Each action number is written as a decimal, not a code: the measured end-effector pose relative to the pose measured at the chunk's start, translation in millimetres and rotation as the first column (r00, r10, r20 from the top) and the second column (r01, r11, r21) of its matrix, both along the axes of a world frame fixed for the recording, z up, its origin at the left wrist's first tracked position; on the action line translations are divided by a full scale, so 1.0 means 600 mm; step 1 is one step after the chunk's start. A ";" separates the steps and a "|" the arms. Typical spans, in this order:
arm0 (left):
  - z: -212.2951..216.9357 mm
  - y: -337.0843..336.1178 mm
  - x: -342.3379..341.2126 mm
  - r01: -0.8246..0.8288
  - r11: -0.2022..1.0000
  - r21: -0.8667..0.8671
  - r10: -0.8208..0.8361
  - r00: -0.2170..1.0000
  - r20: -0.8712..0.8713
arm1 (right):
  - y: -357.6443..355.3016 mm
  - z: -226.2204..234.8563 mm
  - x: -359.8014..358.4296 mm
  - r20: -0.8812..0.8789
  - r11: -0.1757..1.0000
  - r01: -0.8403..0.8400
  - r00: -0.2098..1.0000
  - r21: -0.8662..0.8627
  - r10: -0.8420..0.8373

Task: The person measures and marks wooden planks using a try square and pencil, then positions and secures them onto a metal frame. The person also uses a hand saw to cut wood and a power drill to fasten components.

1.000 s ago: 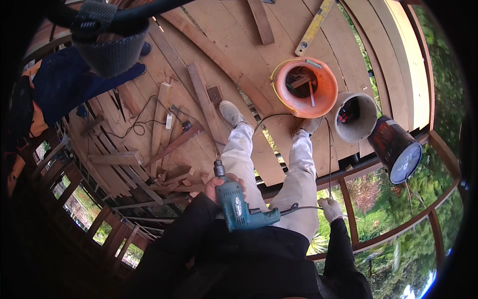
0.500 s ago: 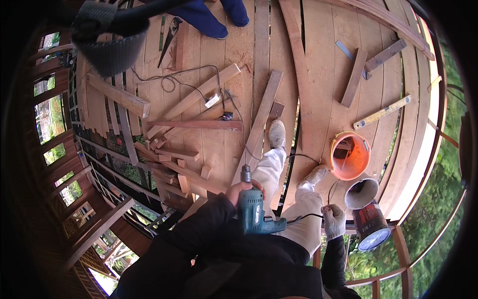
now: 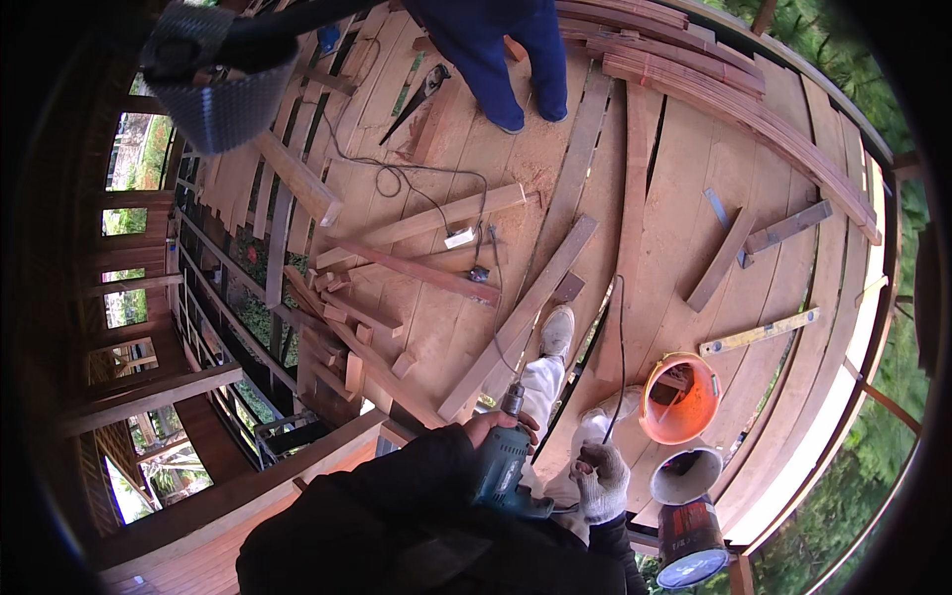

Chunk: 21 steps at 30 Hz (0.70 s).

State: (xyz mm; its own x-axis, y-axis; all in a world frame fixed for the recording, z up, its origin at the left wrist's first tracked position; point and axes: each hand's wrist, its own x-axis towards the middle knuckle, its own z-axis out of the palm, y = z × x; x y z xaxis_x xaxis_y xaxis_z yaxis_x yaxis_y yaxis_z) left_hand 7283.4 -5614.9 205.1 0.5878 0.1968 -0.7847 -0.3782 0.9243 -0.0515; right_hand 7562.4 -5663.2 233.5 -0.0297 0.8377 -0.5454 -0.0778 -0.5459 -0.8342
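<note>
My bare left hand (image 3: pixel 485 429) is closed round the front of a teal power drill (image 3: pixel 501 466), just behind its metal chuck (image 3: pixel 513 399). A thin bit seems to stick out of the chuck, pointing away from me. My right hand (image 3: pixel 602 483), in a pale knitted glove, is closed on the black power cord (image 3: pixel 623 342) beside the drill's handle. From that fist the cord rises in a tall narrow loop over the floorboards. The lower end of the drill is partly hidden by my dark sleeve.
An orange bucket (image 3: pixel 680 397) with wood scraps stands right of my feet, by a grey bucket (image 3: pixel 686 473) and a dark paint can (image 3: pixel 691 540). Beyond lie a spirit level (image 3: pixel 760 332) and a handsaw (image 3: pixel 416 102). Timber offcuts (image 3: pixel 362 317) lie left. A person's blue-trousered legs (image 3: pixel 496 59) stand ahead.
My right hand has moved left, closer to the drill, and the cord now stands up in a loop. The drill has shifted slightly down and right. The view has turned.
</note>
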 end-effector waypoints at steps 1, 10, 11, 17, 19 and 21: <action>-0.001 0.009 0.021 0.020 0.999 0.032 -0.019 0.999 -0.033 | -0.015 0.001 0.001 -0.142 0.957 0.169 0.968 -0.234 -0.206; -0.046 0.013 0.161 0.179 0.981 -0.079 -0.162 0.968 0.192 | -0.113 -0.040 0.053 -0.609 0.937 0.042 0.750 -0.346 -0.258; -0.048 0.012 0.165 0.210 0.974 -0.086 -0.192 0.964 0.186 | -0.127 -0.060 0.043 -0.624 0.954 0.144 0.729 -0.263 -0.282; -0.052 0.018 0.186 0.356 0.926 -0.127 -0.343 0.932 0.115 | -0.174 -0.084 0.044 -0.634 0.916 0.315 0.662 -0.250 -0.400; -0.055 0.018 0.191 0.373 0.918 -0.137 -0.363 0.927 0.091 | -0.174 -0.076 0.057 -0.628 0.895 0.370 0.642 -0.247 -0.439; -0.052 0.020 0.199 0.389 0.911 -0.139 -0.383 0.921 0.064 | -0.179 -0.078 0.065 -0.627 0.853 0.428 0.586 -0.299 -0.513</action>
